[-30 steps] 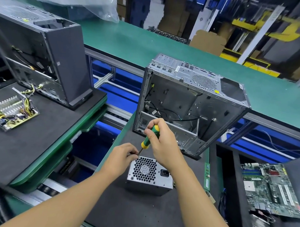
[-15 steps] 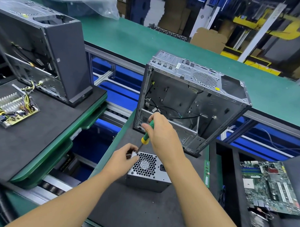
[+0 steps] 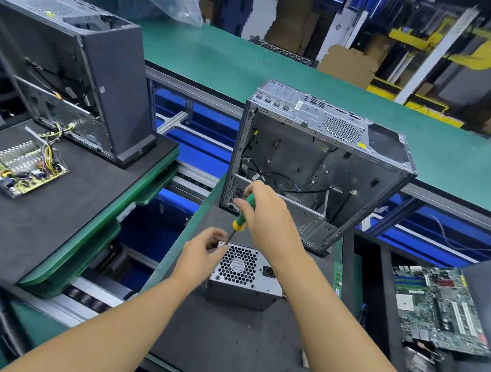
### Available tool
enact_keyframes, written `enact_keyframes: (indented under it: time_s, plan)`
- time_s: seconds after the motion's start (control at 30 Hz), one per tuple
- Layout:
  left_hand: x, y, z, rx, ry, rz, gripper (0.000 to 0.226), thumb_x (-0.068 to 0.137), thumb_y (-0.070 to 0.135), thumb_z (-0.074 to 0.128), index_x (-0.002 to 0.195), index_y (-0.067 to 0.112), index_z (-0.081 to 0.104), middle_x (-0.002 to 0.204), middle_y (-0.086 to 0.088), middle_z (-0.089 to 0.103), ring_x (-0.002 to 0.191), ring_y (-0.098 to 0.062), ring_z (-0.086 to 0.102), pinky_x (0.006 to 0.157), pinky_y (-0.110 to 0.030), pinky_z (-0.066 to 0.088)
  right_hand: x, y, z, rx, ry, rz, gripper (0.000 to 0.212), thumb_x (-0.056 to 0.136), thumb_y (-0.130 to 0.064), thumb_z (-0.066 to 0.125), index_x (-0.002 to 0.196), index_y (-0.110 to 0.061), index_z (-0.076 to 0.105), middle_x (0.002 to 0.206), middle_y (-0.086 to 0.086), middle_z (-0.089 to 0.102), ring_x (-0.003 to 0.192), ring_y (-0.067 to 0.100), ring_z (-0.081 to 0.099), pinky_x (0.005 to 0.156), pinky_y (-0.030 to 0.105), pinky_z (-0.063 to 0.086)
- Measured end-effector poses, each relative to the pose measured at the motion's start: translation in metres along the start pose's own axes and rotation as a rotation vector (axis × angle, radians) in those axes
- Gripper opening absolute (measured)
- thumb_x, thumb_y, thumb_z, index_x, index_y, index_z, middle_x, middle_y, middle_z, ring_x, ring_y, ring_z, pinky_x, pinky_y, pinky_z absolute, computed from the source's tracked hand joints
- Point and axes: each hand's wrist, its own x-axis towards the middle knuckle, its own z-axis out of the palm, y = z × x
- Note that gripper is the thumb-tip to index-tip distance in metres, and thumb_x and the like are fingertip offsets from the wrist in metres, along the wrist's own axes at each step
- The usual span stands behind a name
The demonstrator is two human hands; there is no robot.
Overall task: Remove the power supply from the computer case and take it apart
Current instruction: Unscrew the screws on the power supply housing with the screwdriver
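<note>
Nearest the camera, two bare forearms are stretched forward over a dark grey foam mat (image 3: 233,338). On that mat a boxy grey metal power supply with a honeycomb fan grille (image 3: 242,274) is seen, out of the case and lying free, its grille and black mains socket facing up. Its near left corner is pinched by the left hand (image 3: 201,254), fingers curled together against the housing edge. A green-and-yellow-handled screwdriver (image 3: 242,215) is clamped in the right hand (image 3: 265,214), fist closed round the handle, and the thin shaft is angled down to the left, its tip set at the supply's far left corner, just beside the left fingers. Whether the tip is seated in a screw cannot be told.

To the right, a green motherboard with white slots (image 3: 440,306) is laid flat in a dark tray. Just behind the hands, an open silver steel computer case (image 3: 323,166) is stood on the mat, its side panel off and black cables hanging inside. Off to the left, a bare circuit board with yellow wires (image 3: 25,169) is laid on another grey mat, and a dark grey tower case (image 3: 84,77) is stood behind it. Farthest back, a green conveyor belt (image 3: 243,60) is run across the scene.
</note>
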Motion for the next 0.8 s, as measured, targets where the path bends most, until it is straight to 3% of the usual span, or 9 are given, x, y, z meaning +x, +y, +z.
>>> enact_keyframes:
  time_s: [0.1,0.2,0.3,0.4,0.47,0.53,0.63,0.7,0.8]
  plan:
    - [-0.005,0.002,-0.002,-0.056,-0.122,-0.107,0.06,0.082,0.028,0.072,0.12,0.062,0.041,0.108,0.026,0.064,0.097,0.011,0.058,0.072,-0.014,0.048,0.002,-0.006,-0.006,-0.237,-0.037,-0.008,0.035,0.099,-0.052,0.042,0.087,-0.019,0.039,0.071,-0.006,0.054,0.057,0.01,0.047,0.047,0.031,0.032]
    - [-0.008,0.006,0.01,0.051,-0.189,-0.247,0.047,0.083,0.043,0.065,0.124,0.046,0.041,0.107,0.022,0.06,0.071,0.01,0.058,0.056,-0.018,0.045,0.008,-0.016,-0.01,-0.47,-0.045,-0.045,0.042,0.098,-0.057,0.035,0.083,-0.018,0.037,0.062,-0.006,0.046,0.051,0.017,0.044,0.044,0.03,0.024]
    - [-0.004,0.011,0.025,0.109,-0.11,-0.323,0.047,0.084,0.059,0.06,0.118,0.03,0.047,0.102,0.011,0.064,0.083,-0.001,0.06,0.061,-0.024,0.041,0.015,-0.022,-0.016,-0.345,-0.235,-0.129,0.021,0.101,-0.033,0.045,0.094,-0.013,0.047,0.085,0.004,0.053,0.077,0.03,0.056,0.061,0.038,0.043]
    - [0.003,0.019,0.034,0.274,-0.06,-0.358,0.073,0.081,0.071,0.058,0.126,0.016,0.045,0.117,-0.001,0.059,0.099,-0.02,0.057,0.072,-0.033,0.041,0.02,-0.022,-0.029,-0.24,-0.39,-0.094,0.016,0.094,-0.018,0.047,0.108,-0.015,0.055,0.102,0.003,0.047,0.095,0.025,0.049,0.077,0.035,0.041]
    - [0.006,0.023,0.04,0.343,-0.004,-0.411,0.081,0.078,0.075,0.057,0.128,0.012,0.047,0.12,-0.006,0.059,0.102,-0.025,0.057,0.073,-0.033,0.042,0.021,-0.02,-0.03,-0.231,-0.38,-0.029,0.014,0.091,-0.023,0.047,0.103,-0.017,0.051,0.097,0.0,0.045,0.094,0.026,0.049,0.073,0.035,0.038]
    - [0.004,0.024,0.045,0.405,0.068,-0.427,0.08,0.074,0.079,0.055,0.122,0.015,0.051,0.108,-0.002,0.061,0.096,-0.025,0.06,0.068,-0.033,0.042,0.018,-0.02,-0.028,-0.263,-0.291,0.04,0.017,0.096,-0.035,0.042,0.094,-0.018,0.041,0.082,0.0,0.045,0.078,0.029,0.05,0.062,0.037,0.036]
    - [0.0,0.023,0.05,0.553,0.134,-0.385,0.076,0.072,0.084,0.049,0.112,0.019,0.051,0.089,0.005,0.054,0.082,-0.023,0.056,0.062,-0.033,0.039,0.018,-0.023,-0.025,-0.526,-0.198,-0.077,0.018,0.101,-0.033,0.048,0.1,-0.016,0.047,0.069,0.001,0.035,0.057,0.024,0.036,0.054,0.035,0.036]
    - [0.0,0.022,0.05,0.598,0.163,-0.364,0.076,0.073,0.085,0.046,0.11,0.018,0.051,0.086,0.005,0.054,0.079,-0.023,0.055,0.063,-0.033,0.039,0.022,-0.025,-0.028,-0.481,-0.296,-0.09,0.014,0.097,-0.021,0.056,0.098,-0.013,0.044,0.08,0.006,0.046,0.063,0.026,0.044,0.057,0.036,0.039]
    - [0.001,0.023,0.051,0.643,0.189,-0.348,0.078,0.076,0.085,0.042,0.113,0.017,0.05,0.093,0.0,0.06,0.082,-0.025,0.057,0.066,-0.033,0.04,0.033,-0.027,-0.039,-0.234,-0.483,0.042,0.018,0.092,-0.017,0.051,0.107,-0.01,0.043,0.104,0.01,0.05,0.093,0.029,0.048,0.068,0.037,0.039]
